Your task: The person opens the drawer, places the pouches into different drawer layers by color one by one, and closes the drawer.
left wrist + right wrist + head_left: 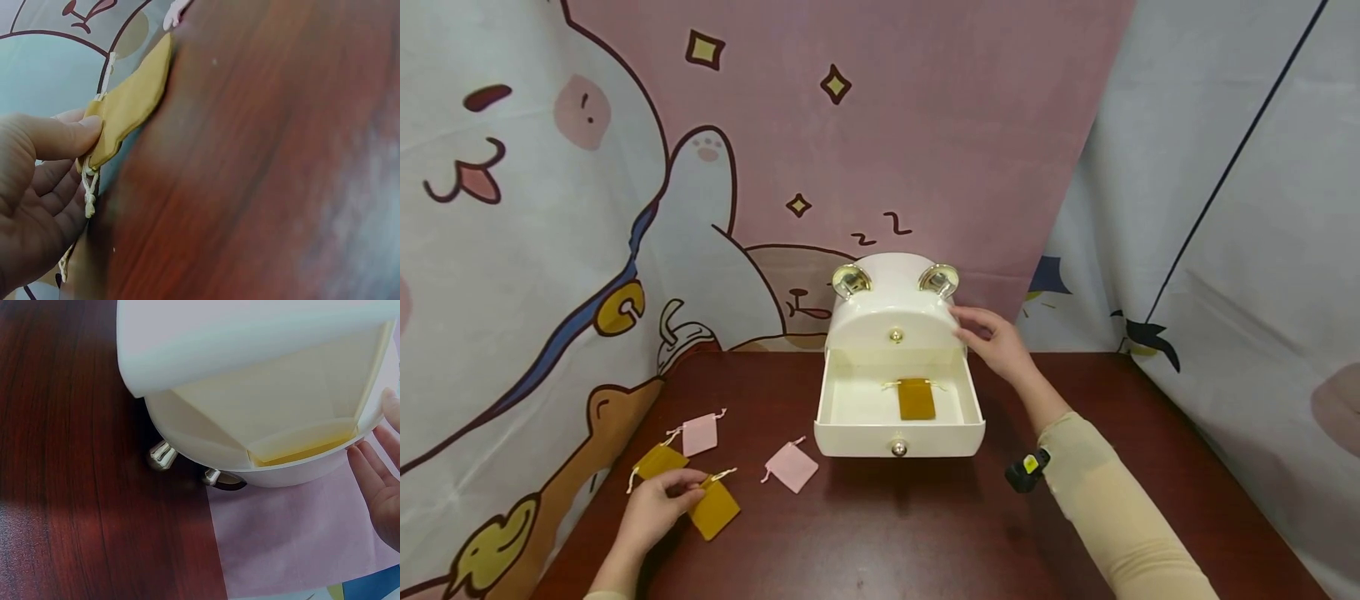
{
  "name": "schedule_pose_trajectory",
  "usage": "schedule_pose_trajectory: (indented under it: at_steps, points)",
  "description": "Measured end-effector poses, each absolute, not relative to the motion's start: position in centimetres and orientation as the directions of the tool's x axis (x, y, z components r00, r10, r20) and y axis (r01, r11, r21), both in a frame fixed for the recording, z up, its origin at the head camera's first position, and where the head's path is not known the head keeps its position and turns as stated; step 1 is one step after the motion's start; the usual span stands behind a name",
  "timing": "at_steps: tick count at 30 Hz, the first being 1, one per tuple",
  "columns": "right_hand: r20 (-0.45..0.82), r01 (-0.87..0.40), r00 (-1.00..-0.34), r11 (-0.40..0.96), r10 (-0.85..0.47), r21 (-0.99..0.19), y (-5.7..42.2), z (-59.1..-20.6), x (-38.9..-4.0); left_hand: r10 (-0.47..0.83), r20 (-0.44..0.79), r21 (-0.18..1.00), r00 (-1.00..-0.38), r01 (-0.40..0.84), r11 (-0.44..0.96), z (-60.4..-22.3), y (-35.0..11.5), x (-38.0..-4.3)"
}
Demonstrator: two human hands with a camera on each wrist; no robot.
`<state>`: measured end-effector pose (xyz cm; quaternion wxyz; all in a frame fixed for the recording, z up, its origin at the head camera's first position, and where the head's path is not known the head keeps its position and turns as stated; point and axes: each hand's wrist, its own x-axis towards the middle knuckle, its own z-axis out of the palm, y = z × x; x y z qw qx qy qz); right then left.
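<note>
Between its thumb and fingers, my left hand (657, 507) pinches a mustard-yellow drawstring pouch (717, 510) near its corded top. In the left wrist view that pouch (134, 100) tilts over the table, its cream cords dangling. A second yellow pouch (658, 460) lies just behind the hand. At the back stands a white drawer box (891, 300) with gold ears, its lower drawer (857, 440) pulled out. One more yellow pouch (917, 400) lies inside the drawer. My right hand (992, 340) rests extended fingertips against the box's right side, also seen in the right wrist view.
Two pink drawstring pouches lie on the dark red wooden table (910, 533): one at the left (700, 434), the other (792, 467) left of the drawer. Gold knobs stick out from the drawer front (898, 447) and the upper panel (896, 336). A printed cloth (925, 125) hangs behind.
</note>
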<state>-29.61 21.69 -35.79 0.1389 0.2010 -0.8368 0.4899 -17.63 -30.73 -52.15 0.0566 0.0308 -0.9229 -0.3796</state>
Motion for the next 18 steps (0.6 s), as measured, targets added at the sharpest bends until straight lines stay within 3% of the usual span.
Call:
schedule_pose_trajectory:
  at_steps: [18]
  points:
    - [0.432,-0.478,-0.878,0.432,-0.205,-0.765,21.7,-35.9,-29.6,-0.015,0.289,0.743,-0.957,0.214,0.634,-47.8,-27.2,-19.6]
